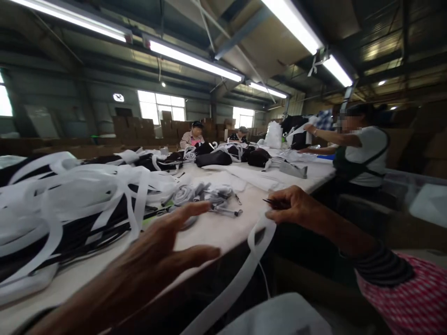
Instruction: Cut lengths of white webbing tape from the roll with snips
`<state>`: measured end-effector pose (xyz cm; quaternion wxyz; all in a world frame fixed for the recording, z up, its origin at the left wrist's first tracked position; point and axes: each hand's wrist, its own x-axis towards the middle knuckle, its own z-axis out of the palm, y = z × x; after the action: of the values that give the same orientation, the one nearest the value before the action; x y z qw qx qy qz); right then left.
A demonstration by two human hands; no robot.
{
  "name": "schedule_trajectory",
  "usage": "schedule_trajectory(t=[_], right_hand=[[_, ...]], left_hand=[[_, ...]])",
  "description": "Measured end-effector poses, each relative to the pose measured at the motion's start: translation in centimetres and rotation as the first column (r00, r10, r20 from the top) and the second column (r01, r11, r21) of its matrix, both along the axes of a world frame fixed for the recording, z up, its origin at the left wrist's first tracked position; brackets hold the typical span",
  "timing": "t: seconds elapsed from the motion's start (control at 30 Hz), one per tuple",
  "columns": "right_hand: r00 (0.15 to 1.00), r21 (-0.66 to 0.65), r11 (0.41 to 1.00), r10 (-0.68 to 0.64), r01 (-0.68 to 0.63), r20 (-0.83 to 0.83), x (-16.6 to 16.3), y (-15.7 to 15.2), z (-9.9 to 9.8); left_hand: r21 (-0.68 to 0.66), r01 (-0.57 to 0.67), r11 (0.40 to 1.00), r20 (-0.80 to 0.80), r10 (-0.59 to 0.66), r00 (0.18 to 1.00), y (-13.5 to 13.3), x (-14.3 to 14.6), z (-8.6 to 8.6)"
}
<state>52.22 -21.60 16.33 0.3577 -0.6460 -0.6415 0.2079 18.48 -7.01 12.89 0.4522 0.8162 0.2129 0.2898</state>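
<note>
My left hand point(167, 253) is held out over the table's front edge, with fingers and thumb spread and nothing between them. At the right, my right hand point(291, 207) is closed at the end of a white strap point(240, 279), pinched between thumb and fingers. A small dark pointed tool point(275, 203) sticks out of the same hand; its exact kind does not show. From there the strap makes a loop and runs down past the table edge toward a white piece point(279, 316) low in front of me. A thin white cord hangs beside it.
A heap of white straps and dark pieces point(80, 190) covers the table's left side. Grey coiled webbing point(183, 194) and metal clips point(226, 212) lie mid-table. Black pouches point(213, 158) lie farther back. One co-worker point(366, 149) handles fabric at right; two people sit beyond.
</note>
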Motion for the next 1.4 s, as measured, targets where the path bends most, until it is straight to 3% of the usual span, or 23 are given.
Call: schedule_trajectory(t=[0.1, 0.17, 0.23, 0.33, 0.5, 0.6, 0.73, 0.87, 0.93, 1.0, 1.1, 1.23, 1.4], right_hand=[[0.982, -0.019, 0.985, 0.167, -0.17, -0.092, -3.2, 2.3, 1.6], [0.964, -0.023, 0.971, 0.235, -0.24, -0.122, -4.3, 3.2, 2.5], [0.953, -0.038, 0.958, 0.277, -0.283, -0.126, -4.4, 3.7, 3.2], [0.95, -0.097, 0.949, 0.289, -0.3, -0.115, -3.6, 4.2, 3.9], [0.954, -0.138, 0.945, 0.289, -0.297, -0.075, -1.2, 4.8, 4.2], [0.971, -0.113, 0.966, 0.226, -0.233, -0.073, 0.2, 5.1, 4.0], [0.984, -0.094, 0.98, 0.169, -0.174, -0.059, 1.2, 5.2, 3.4], [0.987, -0.071, 0.985, 0.158, -0.16, -0.035, 1.3, 5.2, 3.0], [0.99, -0.057, 0.989, 0.137, -0.139, -0.043, 1.2, 5.2, 2.7], [0.992, -0.053, 0.992, 0.113, -0.116, -0.062, 1.1, 5.4, 2.3], [0.989, -0.081, 0.992, 0.089, -0.099, -0.119, 0.8, 6.3, 1.3], [0.973, -0.064, 0.992, 0.097, -0.112, -0.209, -0.3, 7.9, 0.4], [0.973, -0.054, 0.992, 0.1, -0.114, -0.21, -1.6, 8.2, 1.0]], left_hand=[[-0.084, 0.111, 0.99, -0.015, -0.113, 0.994, -1.7, 7.4, 1.3], [-0.168, 0.278, 0.946, 0.115, -0.261, 0.959, -1.9, 10.6, 1.6], [-0.261, 0.422, 0.868, 0.221, -0.372, 0.901, -1.9, 12.3, 1.4], [-0.374, 0.467, 0.801, 0.238, -0.403, 0.883, -1.8, 12.8, 0.5], [-0.446, 0.51, 0.735, 0.257, -0.441, 0.86, -0.6, 11.4, -2.0], [-0.593, 0.461, 0.661, 0.216, -0.42, 0.881, 0.0, 10.1, -3.4], [-0.677, 0.432, 0.596, 0.183, -0.433, 0.883, -0.5, 8.2, -4.9], [-0.7, 0.469, 0.538, 0.275, -0.403, 0.873, -1.7, 5.5, -5.8], [-0.731, 0.389, 0.561, 0.264, -0.293, 0.919, -2.4, 3.8, -6.0], [-0.731, 0.268, 0.627, 0.232, -0.14, 0.962, -2.9, 2.0, -6.3], [-0.716, 0.184, 0.674, 0.267, 0.021, 0.963, -3.8, -0.5, -7.0], [-0.799, 0.185, 0.571, 0.24, 0.02, 0.971, -5.4, -2.7, -7.9], [-0.848, 0.309, 0.432, 0.342, -0.001, 0.94, -8.0, -3.7, -10.3]])
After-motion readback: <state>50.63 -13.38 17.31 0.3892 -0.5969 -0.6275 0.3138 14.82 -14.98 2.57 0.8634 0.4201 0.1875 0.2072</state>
